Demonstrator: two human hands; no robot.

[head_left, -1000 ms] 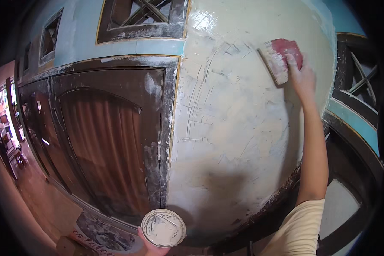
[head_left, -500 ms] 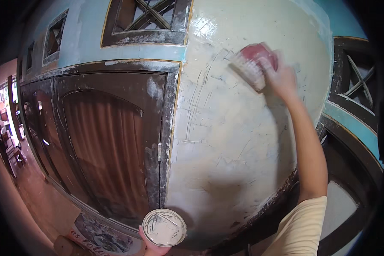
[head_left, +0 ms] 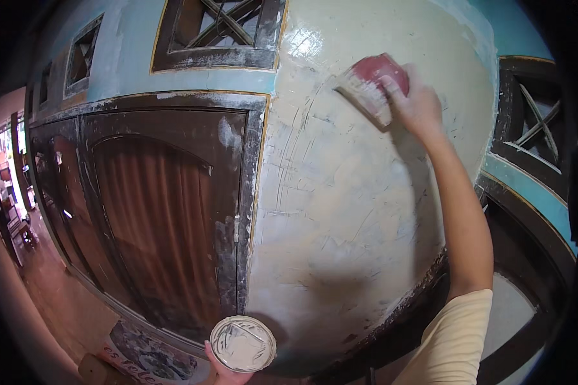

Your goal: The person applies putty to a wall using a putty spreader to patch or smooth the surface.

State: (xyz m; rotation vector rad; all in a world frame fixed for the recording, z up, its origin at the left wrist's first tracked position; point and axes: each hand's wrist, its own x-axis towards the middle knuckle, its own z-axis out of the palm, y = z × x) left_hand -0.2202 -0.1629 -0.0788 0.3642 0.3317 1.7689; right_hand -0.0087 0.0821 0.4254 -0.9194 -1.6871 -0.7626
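A putty spreader (head_left: pixel 374 77) with a red grip and a wide, filler-smeared blade is in my right hand (head_left: pixel 420 106). My fingers are closed round its right side, and its long edge lies tilted at the upper part of a cream-coated wall (head_left: pixel 340 212). Dark scratches and patchy smears mark that wall. Low in the picture, my left hand (head_left: pixel 219 371) grips a round tub (head_left: pixel 244 344) from beneath and the left. Pale filler covers the tub's inside; most of the hand is hidden below it.
A dark wooden door frame (head_left: pixel 241 192) with curtained panels borders the wall on the left. Above it sits a crossed-slat vent (head_left: pixel 221 29); another vent (head_left: pixel 534 122) and a dark door (head_left: pixel 526 237) stand at the right. A printed banner (head_left: pixel 151 353) lies low on the left.
My right hand and the spreader have shifted slightly left and up across the wall. The tub appears a little further left, along with the whole view.
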